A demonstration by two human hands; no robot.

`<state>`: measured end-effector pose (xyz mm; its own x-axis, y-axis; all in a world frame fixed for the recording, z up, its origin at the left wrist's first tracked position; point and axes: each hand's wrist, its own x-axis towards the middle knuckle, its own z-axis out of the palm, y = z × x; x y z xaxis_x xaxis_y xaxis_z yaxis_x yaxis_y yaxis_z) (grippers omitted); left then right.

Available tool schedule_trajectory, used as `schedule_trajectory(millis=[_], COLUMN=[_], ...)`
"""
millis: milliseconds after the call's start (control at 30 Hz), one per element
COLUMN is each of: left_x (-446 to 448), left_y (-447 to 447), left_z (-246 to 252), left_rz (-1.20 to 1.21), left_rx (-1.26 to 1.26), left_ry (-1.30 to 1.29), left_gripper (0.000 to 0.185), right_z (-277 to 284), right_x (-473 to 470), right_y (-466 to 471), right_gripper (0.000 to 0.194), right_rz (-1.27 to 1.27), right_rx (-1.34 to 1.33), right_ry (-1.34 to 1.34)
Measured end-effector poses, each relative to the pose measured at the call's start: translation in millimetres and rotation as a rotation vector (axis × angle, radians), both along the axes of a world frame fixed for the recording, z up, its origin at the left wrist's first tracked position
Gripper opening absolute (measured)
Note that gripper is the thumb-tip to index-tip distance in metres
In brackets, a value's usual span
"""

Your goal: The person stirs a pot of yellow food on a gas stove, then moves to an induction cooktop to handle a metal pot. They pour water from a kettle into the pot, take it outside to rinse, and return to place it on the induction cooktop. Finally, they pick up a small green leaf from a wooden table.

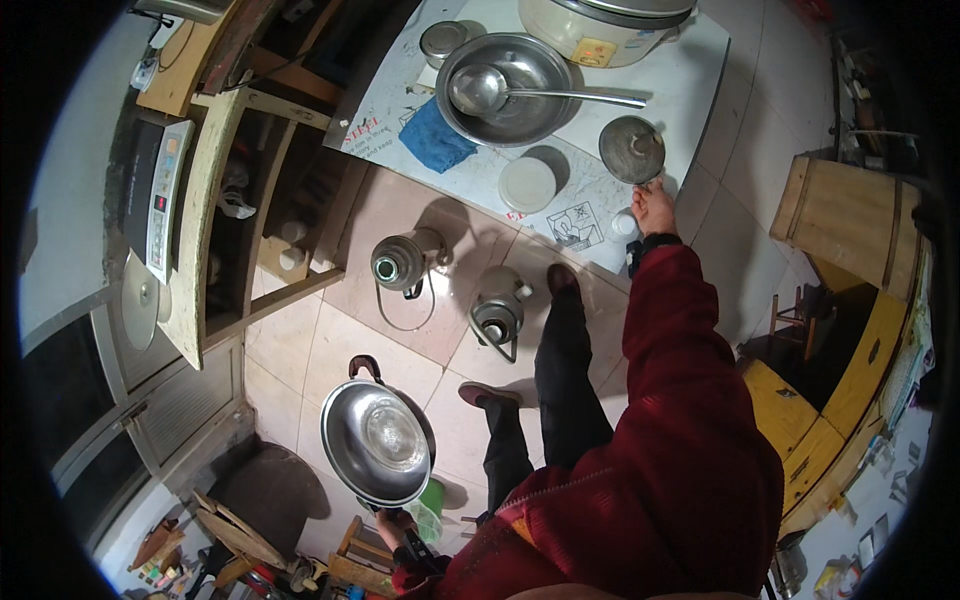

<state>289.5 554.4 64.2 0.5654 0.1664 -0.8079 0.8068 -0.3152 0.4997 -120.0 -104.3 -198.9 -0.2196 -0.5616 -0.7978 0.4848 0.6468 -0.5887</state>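
My left hand (394,527) grips the near handle of a steel wok (390,435), which it holds above the tiled floor; the wok's bare inside faces up. The far dark loop handle points away from me. Over the table's right side, my right hand (652,208) has its fingers closed at the rim of a round grey metal dish (624,156). Close by that hand is a small white cap (624,223). A round white-lidded container (527,185) stands to its left on the table (577,161).
A steel basin (540,124) holding a ladle (480,88), a blue cloth (435,139) and a rice cooker (607,34) sit on the table. Two thermos flasks, one uncapped (401,262) and another (496,304), stand on the floor near my feet. An induction cooker (161,202) is at left.
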Motion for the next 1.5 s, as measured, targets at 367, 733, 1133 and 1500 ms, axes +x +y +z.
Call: schedule_trajectory(millis=[367, 733, 1133, 1500], left_x=[4, -14, -110, -113], left_y=[9, 92, 198, 184], left_z=[3, -2, -49, -78], left_rz=[0.019, 0.344, 0.738, 0.816], left_rx=[-0.099, -0.097, -0.126, -0.087], left_ry=[0.067, 0.071, -0.169, -0.076], left_gripper=[0.024, 0.014, 0.007, 0.01], right_z=[39, 52, -50, -67], right_x=[69, 325, 477, 486], right_y=[86, 162, 199, 225], right_gripper=[0.039, 0.043, 0.039, 0.03], right_rz=[1.027, 0.916, 1.361, 1.487], right_rx=[-0.242, -0.27, -0.81, -1.347], right_ry=[1.366, -0.71, 0.376, 1.046])
